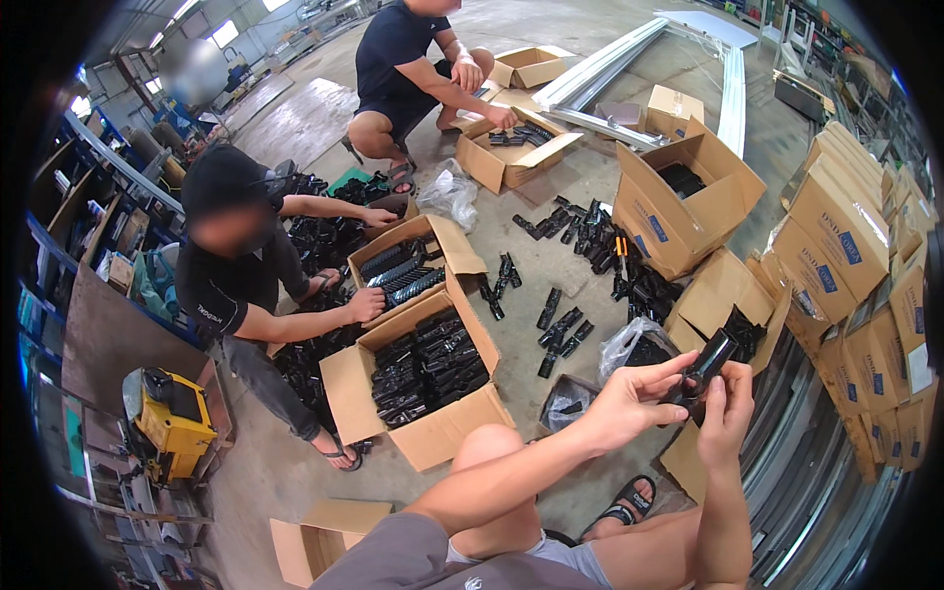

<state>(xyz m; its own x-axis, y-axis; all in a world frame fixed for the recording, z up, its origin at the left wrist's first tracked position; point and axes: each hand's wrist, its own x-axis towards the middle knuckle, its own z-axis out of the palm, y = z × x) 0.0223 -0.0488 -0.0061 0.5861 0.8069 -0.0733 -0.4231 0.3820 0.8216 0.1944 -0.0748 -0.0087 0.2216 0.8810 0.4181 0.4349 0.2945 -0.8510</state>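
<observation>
Up in front of me at the right, both of my hands are on a glossy black tubular fitting (712, 360). My left hand (639, 398) pinches its lower end between thumb and fingers. With fingers curled round its side, my right hand (726, 411) grips it too. Just behind them an open carton (723, 285) contains black parts, and a clear plastic bag (625, 339) with more black pieces lies to its left. Several similar black fittings (560, 329) are scattered over the concrete floor beyond my left forearm.
A carton (442, 433) packed with black fittings stands left of my knee. One co-worker (246, 285) reaches into a neighbouring carton; another co-worker (413, 79) squats at a farther one. Stacked cartons (826, 246) and long metal profiles (801, 492) line the right. A yellow machine (167, 423) sits far left.
</observation>
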